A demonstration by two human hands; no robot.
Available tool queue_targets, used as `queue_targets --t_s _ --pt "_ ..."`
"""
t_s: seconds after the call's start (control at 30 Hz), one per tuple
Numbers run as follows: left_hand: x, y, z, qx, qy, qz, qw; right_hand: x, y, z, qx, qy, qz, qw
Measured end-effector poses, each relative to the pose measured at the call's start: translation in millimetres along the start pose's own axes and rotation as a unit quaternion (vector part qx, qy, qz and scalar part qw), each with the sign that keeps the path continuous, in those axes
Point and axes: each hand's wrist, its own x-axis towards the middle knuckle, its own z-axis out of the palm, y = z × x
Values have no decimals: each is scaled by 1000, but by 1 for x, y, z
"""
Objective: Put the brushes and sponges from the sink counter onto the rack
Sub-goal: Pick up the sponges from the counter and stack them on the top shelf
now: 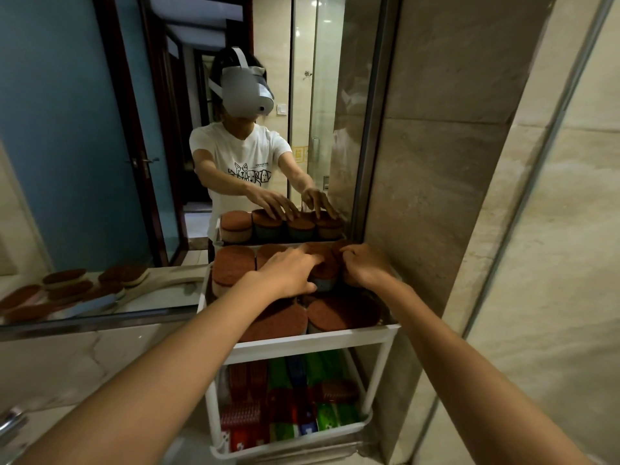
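Observation:
A white rack (312, 340) stands against the mirror, beside the counter. Its top shelf is packed with several round sponges with brown scouring tops (342, 312). My left hand (288, 270) reaches over the shelf, fingers on top and thumb on the side of a blue-sided sponge (323, 281) in the middle. My right hand (365, 266) is just right of it, its fingers curled down over a sponge at the back right, which it largely hides. In the mirror, more sponges and wooden-handled brushes (70, 286) lie on the counter.
The marble sink counter (84, 364) runs left of the rack, with a chrome tap (10, 427) at the lower left. The rack's lower shelf (288, 404) holds red, green and blue packs. A stone wall (453, 229) closes in the right side.

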Motion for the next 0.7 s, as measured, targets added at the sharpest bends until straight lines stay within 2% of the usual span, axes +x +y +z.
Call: queue_targets --t_s 0.1,0.2,0.3,0.43,0.6,0.7 --pt "-2 2 -5 3 -6 -2 1000 -1 -3 2 6 -6 -11 1000" --pt "-7 5 -8 -13 15 -13 1000 -5 -7 3 43 21 -24 999" --pt "-20 11 -18 -51 49 -39 997 -17 -13 7 98 71 -62 991" --pt "-62 10 -36 -133 137 -99 977 -45 -37 22 155 173 -129 964" --pt "-166 -11 -30 -207 253 -240 914 -107 -84 77 273 109 -189 937" --pt "-239 -27 1 -221 243 -344 880 -149 -102 132 280 13 -196 940"
